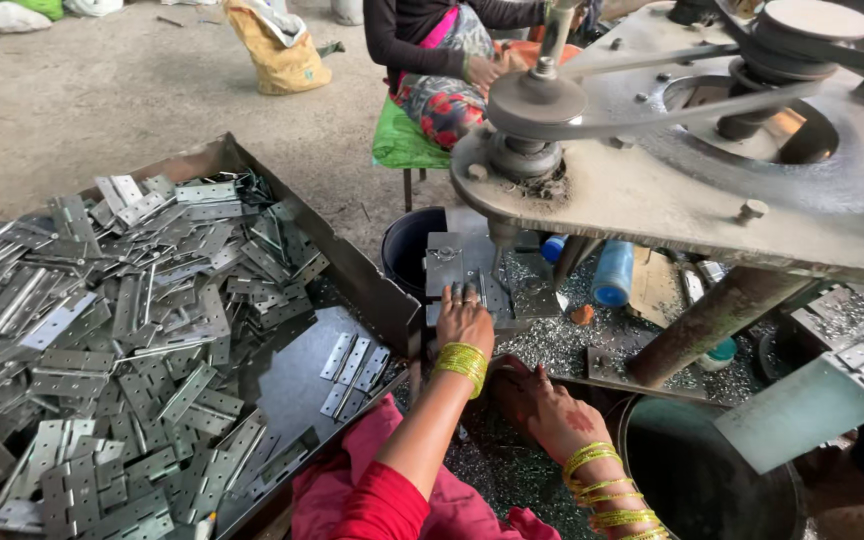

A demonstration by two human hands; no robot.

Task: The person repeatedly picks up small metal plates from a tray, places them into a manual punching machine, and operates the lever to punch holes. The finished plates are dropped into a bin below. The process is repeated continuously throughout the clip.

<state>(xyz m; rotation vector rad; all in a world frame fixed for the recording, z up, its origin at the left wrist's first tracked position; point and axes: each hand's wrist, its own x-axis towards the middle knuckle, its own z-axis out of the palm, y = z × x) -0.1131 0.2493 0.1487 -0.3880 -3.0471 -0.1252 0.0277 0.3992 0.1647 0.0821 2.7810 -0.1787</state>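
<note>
Hinges (pixel 132 330) fill tray (pixel 352 265) beside hands (pixel 464 320).

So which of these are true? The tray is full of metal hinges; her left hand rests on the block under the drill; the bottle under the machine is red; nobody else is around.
1. The tray holds a heap of metal hinges: true.
2. The left hand rests on the metal block below the drill: true.
3. The bottle under the machine is red: false, it is blue.
4. Nobody else is around: false, another person sits behind the machine.
5. The right hand holds a hinge: false, no hinge shows in it.
</note>
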